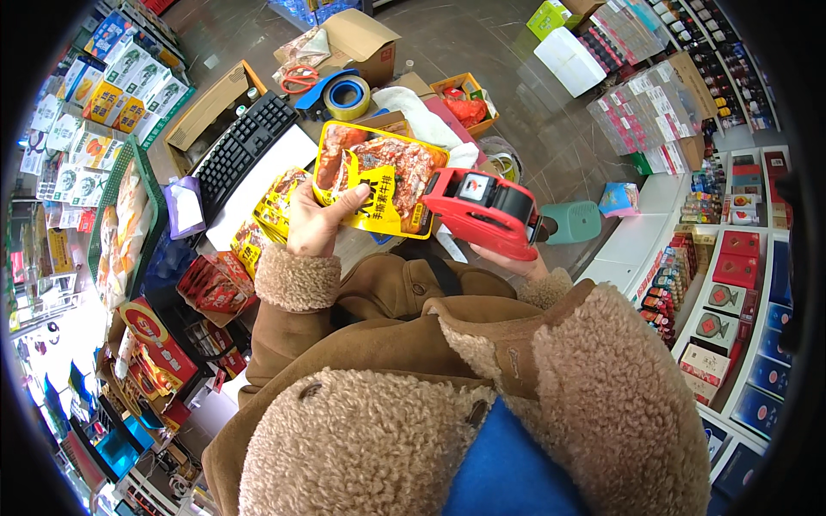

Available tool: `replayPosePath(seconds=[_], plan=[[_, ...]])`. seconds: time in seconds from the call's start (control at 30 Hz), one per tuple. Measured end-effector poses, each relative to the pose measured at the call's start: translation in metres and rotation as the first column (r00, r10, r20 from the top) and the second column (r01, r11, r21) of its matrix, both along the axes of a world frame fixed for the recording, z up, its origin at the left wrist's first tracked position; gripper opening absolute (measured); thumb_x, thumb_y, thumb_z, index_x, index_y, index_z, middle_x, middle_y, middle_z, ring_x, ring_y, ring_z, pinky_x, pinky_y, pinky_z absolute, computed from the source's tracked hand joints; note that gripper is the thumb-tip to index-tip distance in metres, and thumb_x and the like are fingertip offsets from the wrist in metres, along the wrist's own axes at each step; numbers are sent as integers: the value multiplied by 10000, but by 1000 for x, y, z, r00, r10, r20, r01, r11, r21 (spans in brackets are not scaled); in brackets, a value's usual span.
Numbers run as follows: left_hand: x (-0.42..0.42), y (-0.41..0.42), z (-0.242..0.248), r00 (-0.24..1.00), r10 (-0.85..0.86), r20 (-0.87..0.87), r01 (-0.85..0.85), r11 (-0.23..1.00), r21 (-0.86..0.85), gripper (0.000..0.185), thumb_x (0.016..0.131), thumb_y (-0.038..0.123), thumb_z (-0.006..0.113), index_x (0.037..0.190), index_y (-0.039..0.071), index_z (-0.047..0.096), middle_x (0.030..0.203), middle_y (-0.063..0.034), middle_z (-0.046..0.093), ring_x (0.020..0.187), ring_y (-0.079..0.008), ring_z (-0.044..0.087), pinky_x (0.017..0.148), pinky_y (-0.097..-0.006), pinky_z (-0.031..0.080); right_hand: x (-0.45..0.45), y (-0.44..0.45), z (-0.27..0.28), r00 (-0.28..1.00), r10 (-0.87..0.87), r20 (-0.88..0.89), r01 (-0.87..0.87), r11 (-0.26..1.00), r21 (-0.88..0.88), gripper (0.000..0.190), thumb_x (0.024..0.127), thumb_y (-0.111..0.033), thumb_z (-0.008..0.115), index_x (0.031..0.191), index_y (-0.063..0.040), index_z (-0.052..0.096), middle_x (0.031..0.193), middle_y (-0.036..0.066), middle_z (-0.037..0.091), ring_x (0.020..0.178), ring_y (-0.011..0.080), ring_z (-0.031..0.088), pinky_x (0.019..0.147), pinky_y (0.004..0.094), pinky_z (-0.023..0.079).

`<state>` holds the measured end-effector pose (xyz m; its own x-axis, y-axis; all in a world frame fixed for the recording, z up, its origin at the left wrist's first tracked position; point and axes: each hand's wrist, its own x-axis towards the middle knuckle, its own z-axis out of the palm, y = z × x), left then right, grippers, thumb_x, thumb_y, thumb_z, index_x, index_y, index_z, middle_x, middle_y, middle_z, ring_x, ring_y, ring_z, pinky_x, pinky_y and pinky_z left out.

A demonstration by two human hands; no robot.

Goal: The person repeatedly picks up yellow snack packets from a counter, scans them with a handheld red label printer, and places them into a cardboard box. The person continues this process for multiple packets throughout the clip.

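My left hand (322,216) grips the lower left edge of a yellow snack packet (387,174) with a picture of seasoned food and printed writing, thumb on its front. My right hand (513,261) holds a red handheld price labeller (484,206), its front end at the packet's right edge; a white strip of labels (450,244) hangs beside it. More yellow packets (277,203) lie to the left of my left hand, partly on a white surface. A black keyboard (245,151) stands beyond them.
A roll of tape (347,97), orange-handled scissors (300,79) and a cardboard box (361,48) are at the far side. A green basket (129,219) stands left. A teal bin (571,222) and white shelving (635,238) are to the right.
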<state>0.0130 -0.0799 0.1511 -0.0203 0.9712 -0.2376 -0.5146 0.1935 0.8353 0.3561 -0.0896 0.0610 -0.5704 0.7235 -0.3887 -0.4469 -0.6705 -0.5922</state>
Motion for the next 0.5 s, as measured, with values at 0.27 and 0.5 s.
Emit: replayPosePath(seconds=[0.27,0.5], plan=[[-11,4,-1,932,144,-334,-109,987,120,509,811,8,711,1264,-12,480,1102,-128,644,943,-176,649,820,-303,545,-29,3,57,914,39,403,-242,852,464,198,807,-134,668,968,-22,648,890,85,674,844,191,639,753,328,515],[7,-12,21,932,142,-334,-28,946,323,600,866,-83,577,1412,88,396,1173,-129,623,1078,-169,595,892,-301,508,-35,2,62,949,75,306,-188,913,361,213,816,-153,652,980,-18,649,907,96,677,856,204,638,771,332,510]])
